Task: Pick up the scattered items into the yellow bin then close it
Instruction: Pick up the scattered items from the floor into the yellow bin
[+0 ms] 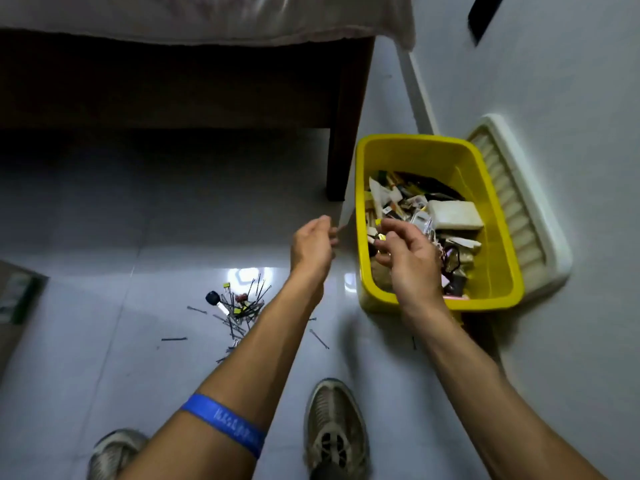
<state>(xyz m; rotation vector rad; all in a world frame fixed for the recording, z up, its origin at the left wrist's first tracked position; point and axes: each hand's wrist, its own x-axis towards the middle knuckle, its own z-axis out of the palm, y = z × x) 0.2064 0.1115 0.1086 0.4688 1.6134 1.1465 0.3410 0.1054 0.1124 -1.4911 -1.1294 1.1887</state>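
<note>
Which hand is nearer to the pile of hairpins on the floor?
Left. The left hand hangs above and right of the pile of hairpins; the right hand is further right, over the yellow bin.

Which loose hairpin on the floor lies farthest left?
The lone hairpin lying nearly level, left of and below the main pile; the other strays sit further right.

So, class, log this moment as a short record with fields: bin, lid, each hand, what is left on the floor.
bin: yellow bin open, partly filled with small items
lid: white lid leaning against the wall behind the bin
right hand: right hand over the bin, pinching small yellow items
left hand: left hand beside the bin, fingers curled; contents unclear
floor: pile of hairpins and small bits, not yet collected
</note>
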